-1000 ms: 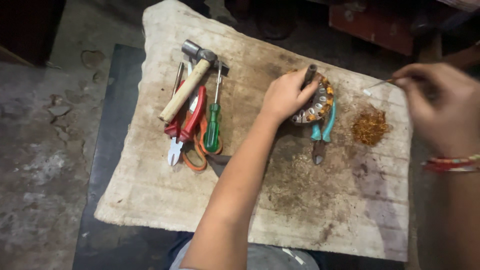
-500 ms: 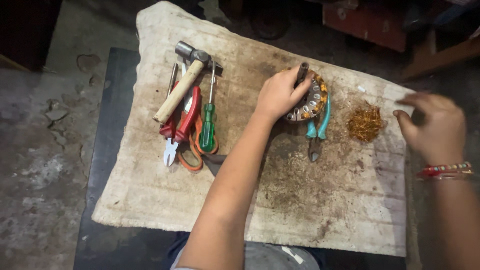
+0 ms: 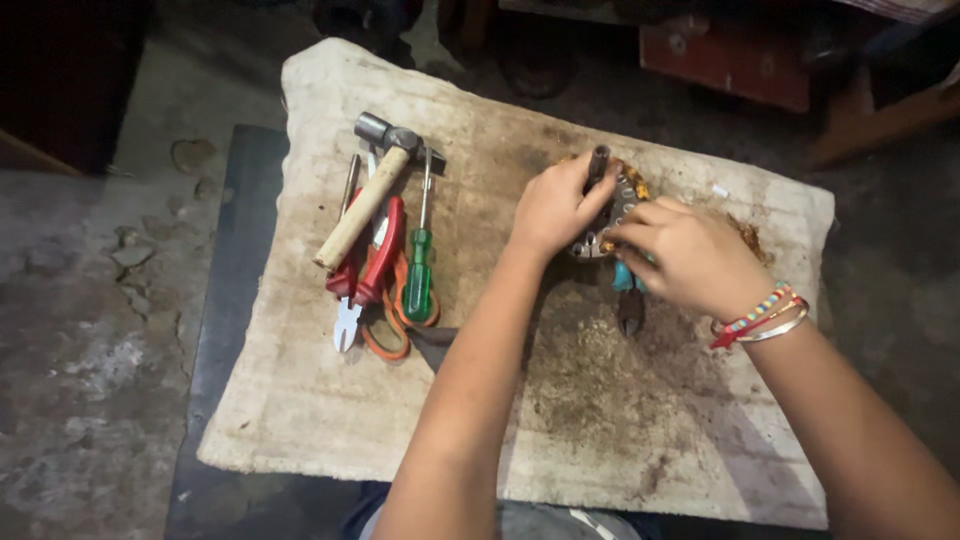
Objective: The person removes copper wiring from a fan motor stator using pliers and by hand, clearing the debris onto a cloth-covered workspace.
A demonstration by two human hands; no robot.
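Wooden-handled steel hammer (image 3: 368, 197), red-handled pliers (image 3: 366, 268), green-handled screwdriver (image 3: 419, 262), orange-handled scissors (image 3: 385, 330), all lying together on a stained pale cloth-covered desk (image 3: 300, 400), grey concrete floor (image 3: 90, 330)

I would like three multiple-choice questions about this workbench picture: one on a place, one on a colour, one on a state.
1. Where does the hammer lie?
A. left of both hands
B. under the right wrist
C. on the floor

2. What colour is the screwdriver handle?
A. blue
B. green
C. black

3. What is the right hand doing?
A. hanging apart in the air
B. gripping the hammer
C. resting on the round wound part beside the left hand

Key: 1 A, it lies in the tool pile on the cloth; 2 B, the grip is green; 3 C, both hands meet on the part.
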